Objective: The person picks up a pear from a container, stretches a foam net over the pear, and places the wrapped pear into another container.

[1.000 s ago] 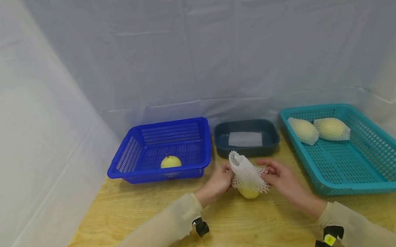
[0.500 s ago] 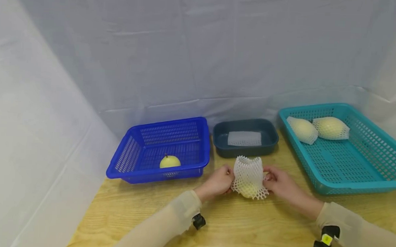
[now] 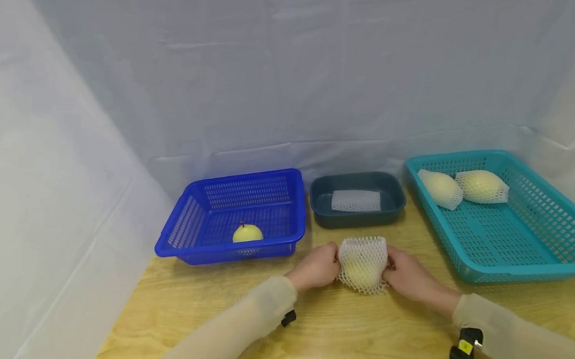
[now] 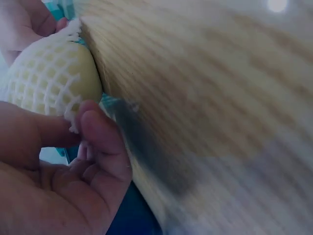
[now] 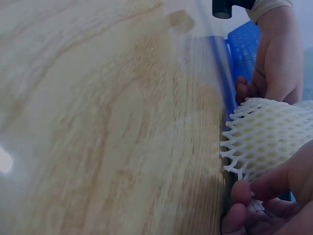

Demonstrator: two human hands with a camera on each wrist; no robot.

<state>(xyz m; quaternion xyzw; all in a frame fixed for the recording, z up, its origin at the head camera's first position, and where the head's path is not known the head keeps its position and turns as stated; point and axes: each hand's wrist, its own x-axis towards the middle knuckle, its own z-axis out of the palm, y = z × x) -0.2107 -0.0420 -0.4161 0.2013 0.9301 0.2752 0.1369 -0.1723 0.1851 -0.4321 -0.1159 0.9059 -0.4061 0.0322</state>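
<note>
On the table a yellow pear (image 3: 362,271) sits inside a white foam net sleeve (image 3: 364,247), which covers most of it. My left hand (image 3: 319,265) pinches the sleeve's lower edge on the left side; in the left wrist view thumb and forefinger meet on the netting (image 4: 46,83), and part of the bare pear (image 4: 90,73) shows below the edge. On the opposite side my right hand (image 3: 411,273) pinches the sleeve's edge too, as the right wrist view shows with its fingers (image 5: 242,193) on the mesh.
A blue basket (image 3: 183,250) at the left holds a bare pear (image 3: 248,233). Behind the hands, a dark teal tray (image 3: 358,221) contains flat foam netting (image 3: 356,201). The turquoise basket (image 3: 519,272) at the right holds two sleeved fruits (image 3: 441,190). A white sheet hangs behind.
The foam sleeve, first tilted over the pear's top, has straightened and come down over the fruit. My right hand's fingers have closed onto the sleeve's edge.
</note>
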